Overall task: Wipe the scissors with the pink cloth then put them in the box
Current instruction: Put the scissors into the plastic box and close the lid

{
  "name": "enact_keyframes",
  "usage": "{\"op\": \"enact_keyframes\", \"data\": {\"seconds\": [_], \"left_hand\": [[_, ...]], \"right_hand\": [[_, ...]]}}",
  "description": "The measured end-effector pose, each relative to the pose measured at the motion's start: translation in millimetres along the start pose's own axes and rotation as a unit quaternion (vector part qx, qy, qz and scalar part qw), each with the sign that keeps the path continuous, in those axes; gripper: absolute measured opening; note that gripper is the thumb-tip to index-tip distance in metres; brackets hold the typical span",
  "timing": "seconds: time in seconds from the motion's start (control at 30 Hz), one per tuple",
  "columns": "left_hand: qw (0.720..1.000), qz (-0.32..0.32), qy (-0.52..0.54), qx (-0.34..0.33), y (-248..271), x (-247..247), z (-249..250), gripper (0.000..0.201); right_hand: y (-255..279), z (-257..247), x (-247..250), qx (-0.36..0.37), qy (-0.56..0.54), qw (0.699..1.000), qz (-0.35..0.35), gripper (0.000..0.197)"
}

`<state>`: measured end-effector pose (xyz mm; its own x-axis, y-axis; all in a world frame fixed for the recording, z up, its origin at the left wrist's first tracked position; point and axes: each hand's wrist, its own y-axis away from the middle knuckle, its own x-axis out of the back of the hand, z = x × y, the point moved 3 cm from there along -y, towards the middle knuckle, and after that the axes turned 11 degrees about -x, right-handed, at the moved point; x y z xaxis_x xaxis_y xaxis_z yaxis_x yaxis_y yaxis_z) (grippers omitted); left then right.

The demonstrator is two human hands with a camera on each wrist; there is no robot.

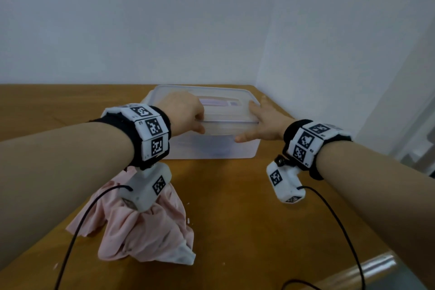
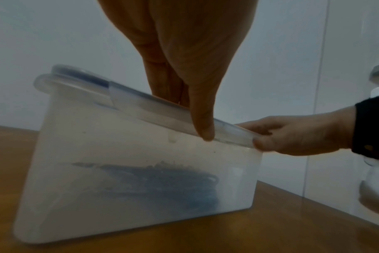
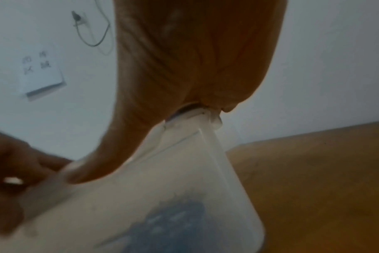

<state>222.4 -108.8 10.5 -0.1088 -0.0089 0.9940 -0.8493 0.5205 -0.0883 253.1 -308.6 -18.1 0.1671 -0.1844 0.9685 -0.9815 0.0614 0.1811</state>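
Note:
A translucent plastic box [image 1: 211,150] stands at the back of the wooden table [image 1: 247,207], with its lid [image 1: 223,110] on top. Through the box wall [image 2: 119,154] a dark blue shape [image 2: 173,184] shows on the bottom, apparently the scissors; it appears again, blurred [image 3: 173,222], in the right wrist view. My left hand [image 1: 186,113] grips the lid's front left, fingers on top and thumb [image 2: 203,126] on the front flap. At the front right corner my right hand [image 1: 261,122] pinches the lid [image 2: 151,109]. The crumpled pink cloth [image 1: 146,231] lies near me under my left wrist.
The box sits close to a white wall behind and a wall corner on the right. Black cables [image 1: 341,231] trail from both wrist cameras over the table's near edge. A paper notice [image 3: 41,73] hangs on the wall.

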Motion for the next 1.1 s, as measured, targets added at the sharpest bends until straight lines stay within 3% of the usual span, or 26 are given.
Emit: {"op": "enact_keyframes", "data": {"seconds": [0.13, 0.3, 0.47, 0.67, 0.9, 1.0, 1.1], "left_hand": [[1.000, -0.022, 0.013, 0.010, 0.0, -3.4, 4.9, 0.040], [1.000, -0.007, 0.023, 0.018, -0.5, -5.3, 8.2, 0.034], [0.999, -0.010, -0.044, 0.018, -1.7, 1.6, 12.7, 0.044], [0.996, -0.028, -0.084, -0.002, -9.3, 6.7, 15.9, 0.042], [0.990, -0.026, -0.138, -0.003, -9.4, 5.4, 19.8, 0.037], [0.994, -0.020, -0.108, -0.002, -6.9, 4.2, 19.7, 0.039], [1.000, -0.005, -0.005, 0.029, -6.0, 2.8, 1.8, 0.037]], "right_hand": [[0.1, -1.7, 2.2, 0.030, -0.050, 0.998, -0.036, 0.104], [4.1, -7.4, 7.9, 0.054, -0.002, 0.998, 0.012, 0.100], [4.2, -11.3, 10.9, 0.059, 0.033, 0.996, 0.054, 0.102], [3.7, -11.8, 12.1, 0.061, 0.040, 0.995, 0.071, 0.102], [5.3, -14.8, 11.5, 0.067, 0.112, 0.987, 0.095, 0.085], [5.9, -12.1, 12.5, 0.061, 0.074, 0.993, 0.069, 0.090], [8.8, -12.5, 16.2, 0.029, -0.012, 0.999, 0.016, 0.096]]}}
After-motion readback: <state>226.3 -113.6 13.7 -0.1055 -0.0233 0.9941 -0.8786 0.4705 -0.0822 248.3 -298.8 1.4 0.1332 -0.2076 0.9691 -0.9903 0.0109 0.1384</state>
